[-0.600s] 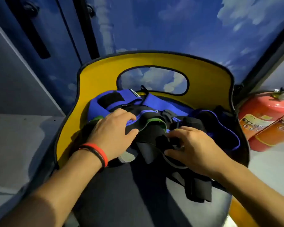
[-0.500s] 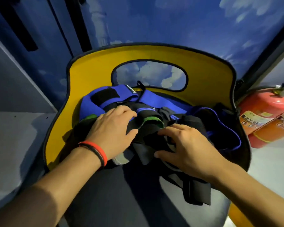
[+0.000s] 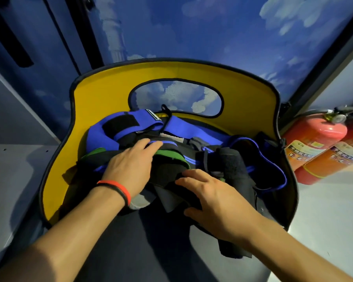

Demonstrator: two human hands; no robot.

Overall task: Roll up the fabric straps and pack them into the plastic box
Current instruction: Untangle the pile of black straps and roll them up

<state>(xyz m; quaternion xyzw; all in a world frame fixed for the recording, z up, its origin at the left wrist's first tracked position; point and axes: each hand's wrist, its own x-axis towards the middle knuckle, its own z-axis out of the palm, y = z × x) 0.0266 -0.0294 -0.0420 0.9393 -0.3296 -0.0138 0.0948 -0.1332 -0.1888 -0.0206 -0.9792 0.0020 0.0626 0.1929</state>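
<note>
Your left hand, fingers straight, pressing the fabric straps beneath them, your right hand, fingers loosely spread, gripping nothing, black roll just beside them.

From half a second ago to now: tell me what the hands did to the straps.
The right hand uncurled, loosed its hold on the straps and slid left toward the left hand; it now lies flat on them. The left hand's fingers straightened too. The straps and the chair stayed put.
</note>
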